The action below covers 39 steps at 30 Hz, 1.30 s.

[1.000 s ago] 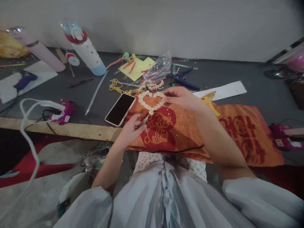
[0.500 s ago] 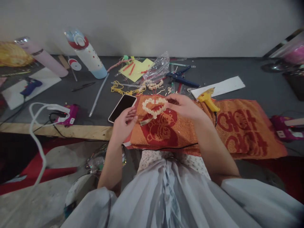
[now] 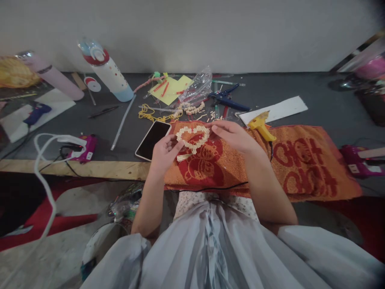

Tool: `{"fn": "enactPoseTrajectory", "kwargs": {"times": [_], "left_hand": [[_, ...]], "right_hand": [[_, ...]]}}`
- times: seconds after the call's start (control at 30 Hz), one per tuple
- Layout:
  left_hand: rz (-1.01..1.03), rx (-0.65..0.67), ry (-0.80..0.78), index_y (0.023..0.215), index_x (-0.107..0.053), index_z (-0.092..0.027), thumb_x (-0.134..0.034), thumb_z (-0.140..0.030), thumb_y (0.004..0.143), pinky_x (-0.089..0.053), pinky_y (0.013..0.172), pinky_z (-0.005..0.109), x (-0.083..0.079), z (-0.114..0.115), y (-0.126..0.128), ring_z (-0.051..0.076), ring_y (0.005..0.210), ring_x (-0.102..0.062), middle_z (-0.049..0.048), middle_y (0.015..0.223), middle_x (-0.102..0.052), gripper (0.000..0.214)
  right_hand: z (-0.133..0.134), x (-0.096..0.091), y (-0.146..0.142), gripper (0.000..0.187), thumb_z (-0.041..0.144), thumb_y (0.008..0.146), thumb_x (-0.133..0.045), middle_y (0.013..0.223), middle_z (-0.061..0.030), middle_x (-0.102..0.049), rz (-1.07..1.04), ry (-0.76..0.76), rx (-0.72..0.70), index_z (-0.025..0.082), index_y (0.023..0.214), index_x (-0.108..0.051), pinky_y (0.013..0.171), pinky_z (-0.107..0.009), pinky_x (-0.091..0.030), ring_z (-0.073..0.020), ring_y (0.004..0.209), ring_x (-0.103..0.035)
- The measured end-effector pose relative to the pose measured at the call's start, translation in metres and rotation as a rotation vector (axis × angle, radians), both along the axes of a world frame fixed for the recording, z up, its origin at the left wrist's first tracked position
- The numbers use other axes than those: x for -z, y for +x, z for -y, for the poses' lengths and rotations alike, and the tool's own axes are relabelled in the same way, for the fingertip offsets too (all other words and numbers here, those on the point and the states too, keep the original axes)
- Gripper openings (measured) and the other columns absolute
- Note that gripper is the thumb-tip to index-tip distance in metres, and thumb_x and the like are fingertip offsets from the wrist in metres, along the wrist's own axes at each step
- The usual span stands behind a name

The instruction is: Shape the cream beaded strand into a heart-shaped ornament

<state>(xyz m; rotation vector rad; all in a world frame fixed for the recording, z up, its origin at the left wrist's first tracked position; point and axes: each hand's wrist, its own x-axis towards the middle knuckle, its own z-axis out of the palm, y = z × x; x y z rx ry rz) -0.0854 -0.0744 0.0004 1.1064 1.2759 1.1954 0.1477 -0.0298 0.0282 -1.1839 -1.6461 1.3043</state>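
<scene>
A heart-shaped ornament [image 3: 195, 149] made of small pale beads, open in the middle, is held up over an orange towel [image 3: 234, 168]. My left hand [image 3: 164, 154] grips its left side, thumb in front and fingers curled behind. At the upper right edge of the heart, my right hand [image 3: 230, 134] holds it lightly by the fingertips. A pale tassel [image 3: 184, 157] hangs at the lower left of the heart, and a bit of red cord shows at its top. Beside my left hand lies a phone [image 3: 153, 138] with a dark screen.
A yellow glue gun [image 3: 262, 126] rests by a white strip [image 3: 287, 109] at right. Behind the towel lie blue pliers [image 3: 230, 100], yellow cord [image 3: 147, 114], a plastic bag [image 3: 200, 86] and scattered beads. Bottles [image 3: 112, 78] and a purple power socket [image 3: 86, 148] stand at left.
My left hand has moved right from beside the phone and taken hold of the heart's left side. The heart now faces me more squarely; my right thumb has shifted toward its edge.
</scene>
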Motion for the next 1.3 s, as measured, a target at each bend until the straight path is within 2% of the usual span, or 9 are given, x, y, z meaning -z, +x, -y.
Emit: {"fn": "enactPoseTrajectory", "kwargs": {"times": [0.17, 0.33, 0.53, 0.63, 0.73, 0.83, 0.93, 1.1, 1.3], "left_hand": [[0.051, -0.027, -0.03, 0.094, -0.065, -0.014, -0.083, -0.05, 0.062, -0.059, 0.073, 0.03, -0.003, 0.002, 0.0, 0.015, 0.074, -0.067, 0.0043, 0.083, -0.069, 0.051], [0.042, -0.03, -0.021, 0.095, -0.065, -0.015, -0.083, -0.051, 0.061, -0.06, 0.073, 0.032, -0.001, 0.0, -0.001, 0.016, 0.076, -0.068, 0.0046, 0.086, -0.07, 0.053], [0.047, -0.03, -0.022, 0.093, -0.063, -0.014, -0.083, -0.052, 0.062, -0.06, 0.074, 0.034, -0.001, -0.003, 0.001, 0.015, 0.075, -0.068, 0.0041, 0.085, -0.069, 0.053], [0.055, -0.026, -0.025, 0.094, -0.064, -0.014, -0.083, -0.051, 0.062, -0.06, 0.075, 0.034, -0.001, -0.003, 0.002, 0.015, 0.074, -0.068, 0.0036, 0.084, -0.068, 0.052], [0.066, -0.01, -0.033, 0.093, -0.065, -0.015, -0.083, -0.051, 0.062, -0.06, 0.075, 0.034, -0.002, -0.002, 0.004, 0.017, 0.075, -0.068, 0.0035, 0.082, -0.068, 0.051], [0.138, 0.027, -0.078, 0.091, -0.067, -0.015, -0.085, -0.051, 0.059, -0.061, 0.074, 0.034, -0.007, -0.002, 0.007, 0.016, 0.072, -0.068, 0.0036, 0.083, -0.07, 0.051], [0.231, 0.077, -0.165, 0.087, -0.068, -0.015, -0.088, -0.049, 0.054, -0.061, 0.071, 0.031, -0.012, -0.002, 0.009, 0.012, 0.067, -0.065, 0.0018, 0.079, -0.069, 0.052], [0.337, 0.174, -0.266, 0.077, -0.064, -0.014, -0.089, -0.046, 0.052, -0.06, 0.065, 0.024, -0.011, -0.001, 0.014, 0.009, 0.063, -0.063, -0.0009, 0.07, -0.065, 0.048], [0.407, 0.198, -0.325, 0.075, -0.061, -0.015, -0.091, -0.046, 0.049, -0.06, 0.063, 0.022, -0.006, -0.001, 0.023, 0.007, 0.06, -0.062, -0.0025, 0.067, -0.062, 0.051]], "right_hand": [[-0.001, 0.016, 0.002, 0.036, 0.055, 0.081, -0.065, 0.091, -0.0051, -0.07, -0.26, -0.187, 0.166, 0.022, 0.094, -0.07, 0.082, -0.036, -0.054, -0.0164, 0.08, -0.065], [0.014, 0.033, -0.013, 0.039, 0.056, 0.068, -0.076, 0.083, -0.0023, -0.07, -0.372, -0.284, 0.092, 0.022, 0.085, -0.069, 0.075, -0.032, -0.054, -0.0151, 0.075, -0.064], [0.024, 0.041, -0.024, 0.03, 0.043, 0.065, -0.079, 0.074, -0.0005, -0.068, -0.203, -0.263, -0.016, 0.018, 0.079, -0.07, 0.065, -0.027, -0.049, -0.0121, 0.064, -0.06], [0.022, 0.043, -0.024, 0.025, 0.038, 0.063, -0.079, 0.072, 0.0005, -0.069, -0.255, -0.322, 0.043, 0.019, 0.076, -0.069, 0.067, -0.027, -0.05, -0.012, 0.065, -0.06], [0.022, 0.045, -0.027, 0.03, 0.034, 0.06, -0.08, 0.084, 0.0006, -0.072, -0.435, -0.411, 0.111, 0.022, 0.086, -0.071, 0.072, -0.026, -0.052, -0.0113, 0.071, -0.062], [0.023, 0.044, -0.028, 0.036, 0.033, 0.058, -0.083, 0.09, -0.0001, -0.074, -0.569, -0.489, 0.001, 0.025, 0.092, -0.074, 0.07, -0.025, -0.052, -0.0109, 0.07, -0.062], [0.023, 0.043, -0.028, 0.033, 0.035, 0.055, -0.087, 0.084, -0.0003, -0.073, -0.636, -0.535, -0.116, 0.023, 0.082, -0.074, 0.068, -0.025, -0.051, -0.0103, 0.066, -0.06], [0.024, 0.046, -0.028, 0.04, 0.038, 0.044, -0.093, 0.073, 0.002, -0.067, -0.721, -0.536, -0.126, 0.021, 0.071, -0.069, 0.068, -0.025, -0.049, -0.0106, 0.066, -0.059], [0.025, 0.05, -0.033, 0.048, 0.046, 0.038, -0.091, 0.062, 0.0043, -0.057, -0.707, -0.451, -0.079, 0.021, 0.06, -0.057, 0.065, -0.027, -0.049, -0.0113, 0.06, -0.054]]}}
